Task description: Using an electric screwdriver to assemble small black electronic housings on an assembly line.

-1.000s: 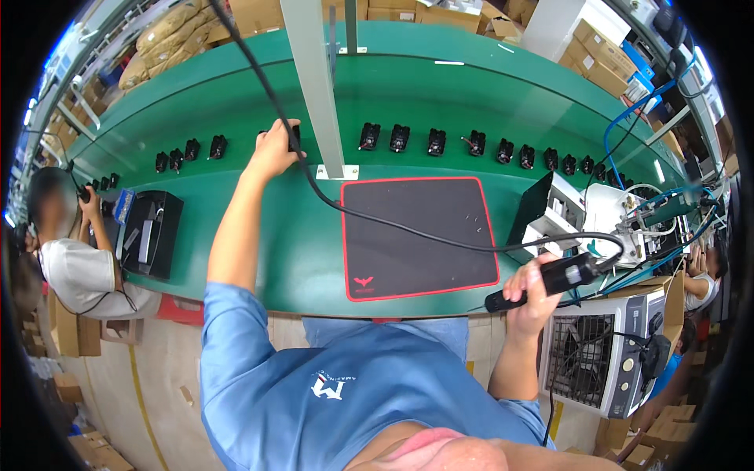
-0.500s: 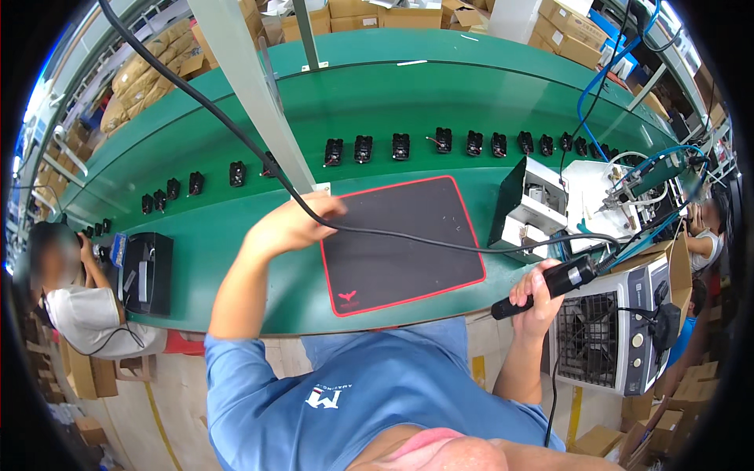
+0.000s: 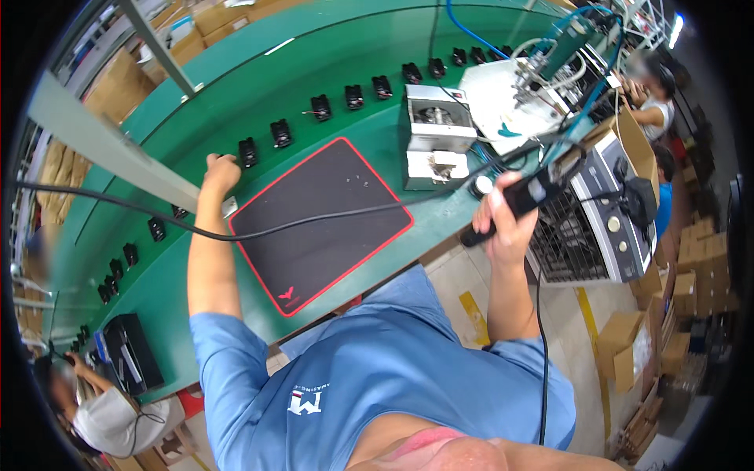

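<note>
My right hand is wrapped around a black corded hand tool, a stout cylinder shaped like an electric screwdriver. It is held above the bench's front edge, its narrow end pointing left. My left hand has reached to the row of small black devices along the bench, its fingers curled. Whatever lies under those fingers is hidden. Right beside it stands a black device, with another device further along. A black mat with a red border lies between my arms. The thick black cable crosses over it.
A pale post rises beside my left forearm. To the right are a white metal fixture, a machine with hoses and a grey fan unit. A black bin stands at left, near a seated person.
My left hand has moved from above the mat's corner out to the row of devices. My right hand still holds the tool. The whole view has turned, with the bench now slanting.
</note>
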### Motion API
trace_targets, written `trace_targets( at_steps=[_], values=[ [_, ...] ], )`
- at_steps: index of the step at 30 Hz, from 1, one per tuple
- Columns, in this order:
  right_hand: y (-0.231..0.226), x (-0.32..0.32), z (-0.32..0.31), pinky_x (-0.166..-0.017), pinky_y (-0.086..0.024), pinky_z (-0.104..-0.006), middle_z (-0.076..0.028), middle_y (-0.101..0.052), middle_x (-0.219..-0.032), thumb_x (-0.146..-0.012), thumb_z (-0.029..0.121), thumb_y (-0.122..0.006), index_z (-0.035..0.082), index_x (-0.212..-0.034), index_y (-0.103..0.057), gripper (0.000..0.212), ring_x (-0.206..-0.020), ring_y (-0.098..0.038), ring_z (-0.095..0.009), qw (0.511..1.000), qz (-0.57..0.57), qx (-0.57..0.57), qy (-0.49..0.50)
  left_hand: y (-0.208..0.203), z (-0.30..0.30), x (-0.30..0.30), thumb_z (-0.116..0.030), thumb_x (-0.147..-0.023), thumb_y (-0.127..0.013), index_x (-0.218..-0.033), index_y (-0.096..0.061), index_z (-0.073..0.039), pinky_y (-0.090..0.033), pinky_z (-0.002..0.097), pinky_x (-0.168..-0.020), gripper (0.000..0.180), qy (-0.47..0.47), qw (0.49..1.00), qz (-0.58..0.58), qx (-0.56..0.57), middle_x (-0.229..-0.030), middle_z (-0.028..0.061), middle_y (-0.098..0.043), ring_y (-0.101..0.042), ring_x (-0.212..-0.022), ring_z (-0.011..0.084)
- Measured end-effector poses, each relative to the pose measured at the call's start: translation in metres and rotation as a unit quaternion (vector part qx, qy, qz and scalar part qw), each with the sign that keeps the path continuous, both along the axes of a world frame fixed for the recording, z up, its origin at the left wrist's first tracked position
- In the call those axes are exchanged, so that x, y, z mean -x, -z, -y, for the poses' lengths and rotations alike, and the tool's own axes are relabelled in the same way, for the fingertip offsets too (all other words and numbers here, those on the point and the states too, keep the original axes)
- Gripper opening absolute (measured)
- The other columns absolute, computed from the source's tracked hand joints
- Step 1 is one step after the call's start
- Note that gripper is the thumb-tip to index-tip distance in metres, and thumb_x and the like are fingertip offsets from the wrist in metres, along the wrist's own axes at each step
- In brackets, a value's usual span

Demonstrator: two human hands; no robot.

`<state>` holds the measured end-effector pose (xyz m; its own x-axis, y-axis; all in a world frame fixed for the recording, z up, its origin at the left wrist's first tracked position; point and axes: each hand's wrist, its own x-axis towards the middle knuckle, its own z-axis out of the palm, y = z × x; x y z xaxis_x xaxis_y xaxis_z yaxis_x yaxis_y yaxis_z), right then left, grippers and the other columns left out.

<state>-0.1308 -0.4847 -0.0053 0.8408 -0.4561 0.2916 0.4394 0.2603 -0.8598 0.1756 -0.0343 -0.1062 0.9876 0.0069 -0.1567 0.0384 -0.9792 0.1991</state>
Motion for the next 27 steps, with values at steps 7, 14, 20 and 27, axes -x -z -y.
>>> trace_targets(
  at_steps=[7,14,20,27],
  values=[
    [-0.019,-0.093,0.015,-0.05,-0.045,-0.0238,-0.002,-0.058,-0.072,-0.089,-0.001,-0.065,0.0,-0.11,-0.054,0.023,-0.052,-0.055,-0.009,0.987,0.101,0.076,0.098,-0.087,0.044,0.144,0.013,-0.071,-0.067,-0.144,-0.046,-0.013,-0.044,0.0395,-0.105,0.08,0.256,0.946,0.057,0.19,-0.144,0.0217,-0.034,-0.048,-0.126,0.0392],
    [-0.009,-0.113,0.014,-0.05,-0.045,-0.0234,-0.003,-0.061,-0.072,-0.088,-0.001,-0.066,-0.001,-0.108,-0.055,0.023,-0.052,-0.057,-0.009,0.984,0.104,0.122,0.08,-0.058,0.09,0.215,0.0,-0.071,-0.079,-0.143,-0.048,-0.014,-0.05,0.0416,-0.098,0.079,0.285,0.927,0.037,0.24,-0.133,0.0196,-0.045,-0.053,-0.119,0.039],
    [-0.007,-0.119,0.015,-0.049,-0.045,-0.0238,-0.004,-0.06,-0.071,-0.089,-0.001,-0.065,-0.002,-0.108,-0.055,0.022,-0.052,-0.056,-0.009,0.988,0.086,0.116,0.057,-0.046,0.122,0.233,-0.02,-0.065,-0.086,-0.135,-0.049,-0.004,-0.041,0.0449,-0.099,0.081,0.32,0.922,0.056,0.213,-0.134,0.0157,-0.052,-0.053,-0.121,0.0356],
    [-0.016,-0.132,0.025,-0.049,-0.045,-0.0305,-0.005,-0.052,-0.064,-0.091,0.002,-0.061,-0.001,-0.109,-0.053,0.02,-0.049,-0.05,-0.013,0.99,0.033,0.134,0.019,-0.019,0.137,0.231,-0.022,-0.072,-0.082,-0.143,-0.046,-0.006,-0.03,0.0443,-0.108,0.082,0.343,0.881,0.033,0.325,-0.137,0.015,-0.049,-0.046,-0.128,0.0317]
  ],
)
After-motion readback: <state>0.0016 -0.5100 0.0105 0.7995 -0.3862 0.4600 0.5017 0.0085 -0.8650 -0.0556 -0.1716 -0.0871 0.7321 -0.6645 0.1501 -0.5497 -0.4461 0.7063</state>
